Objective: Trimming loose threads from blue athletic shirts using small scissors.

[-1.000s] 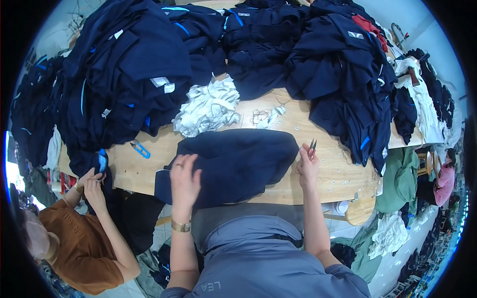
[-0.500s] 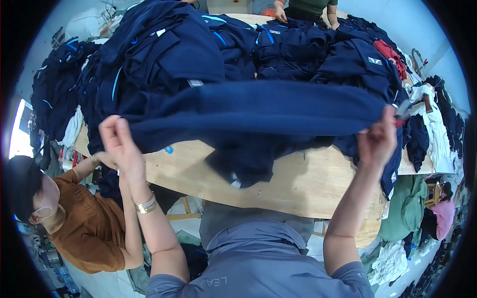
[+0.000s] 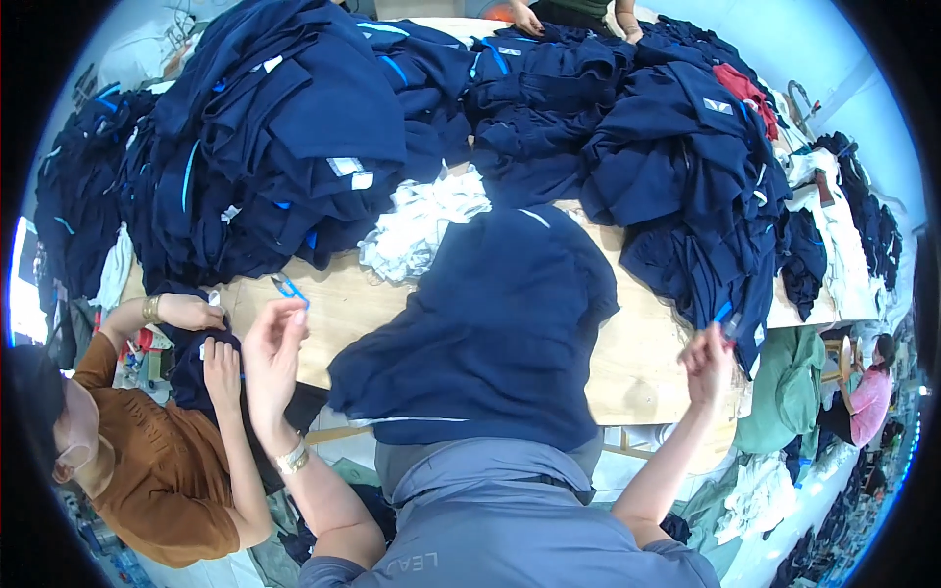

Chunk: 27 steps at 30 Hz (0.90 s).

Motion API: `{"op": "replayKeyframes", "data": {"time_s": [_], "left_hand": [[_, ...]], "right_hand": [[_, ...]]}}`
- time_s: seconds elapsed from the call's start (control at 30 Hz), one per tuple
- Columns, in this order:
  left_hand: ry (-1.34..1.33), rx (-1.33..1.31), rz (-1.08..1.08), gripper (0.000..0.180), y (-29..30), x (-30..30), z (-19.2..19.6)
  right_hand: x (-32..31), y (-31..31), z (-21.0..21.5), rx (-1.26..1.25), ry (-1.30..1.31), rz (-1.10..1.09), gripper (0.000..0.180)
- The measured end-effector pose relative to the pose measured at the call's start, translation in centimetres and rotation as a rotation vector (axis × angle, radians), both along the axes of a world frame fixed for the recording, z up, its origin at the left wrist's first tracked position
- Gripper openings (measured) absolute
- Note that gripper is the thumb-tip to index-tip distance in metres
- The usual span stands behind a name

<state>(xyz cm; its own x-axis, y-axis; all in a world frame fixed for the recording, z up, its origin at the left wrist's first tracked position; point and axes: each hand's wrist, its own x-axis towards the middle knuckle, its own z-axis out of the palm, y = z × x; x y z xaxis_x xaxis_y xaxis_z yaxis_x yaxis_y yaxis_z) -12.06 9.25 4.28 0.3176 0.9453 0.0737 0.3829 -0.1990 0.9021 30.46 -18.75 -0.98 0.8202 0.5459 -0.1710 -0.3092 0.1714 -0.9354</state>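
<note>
A navy garment is spread over the table's front edge in front of me, its near part hanging toward my lap. My left hand is raised left of it, apart from the cloth, with fingers loosely bent and nothing in them. On the right, my right hand is closed around small thread snips, blurred and partly hidden by the fingers. It too is away from the garment. A blue-handled pair of snips lies on the table beyond my left hand.
Large navy garment piles line the table's far side. A white cloth heap lies beyond my garment. Another navy pile stands right. A co-worker in brown handles dark cloth close on my left; another person's hands are at the far side.
The garment that was stretched in the air between both hands has come down onto the table and been let go. My hands have lowered and moved apart from it.
</note>
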Motion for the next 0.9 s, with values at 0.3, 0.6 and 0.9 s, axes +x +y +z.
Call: {"op": "replayKeyframes", "data": {"time_s": [0.3, 0.6, 0.9], "left_hand": [[0.223, -0.020, -0.150, 0.040, 3.6, 10.6, -13.8], [0.156, 0.187, -0.102, 0.023, 2.1, 11.1, -5.2], [0.354, 0.033, -0.228, 0.033, 2.9, 7.1, -6.5]], "right_hand": [[-0.3, 9.0, -7.6, -0.421, -0.020, 0.184, 0.029], [1.9, 10.9, -3.7, -0.148, -0.203, 0.255, 0.028], [1.4, 14.7, -8.0, -0.512, -0.369, 0.162, 0.029]]}}
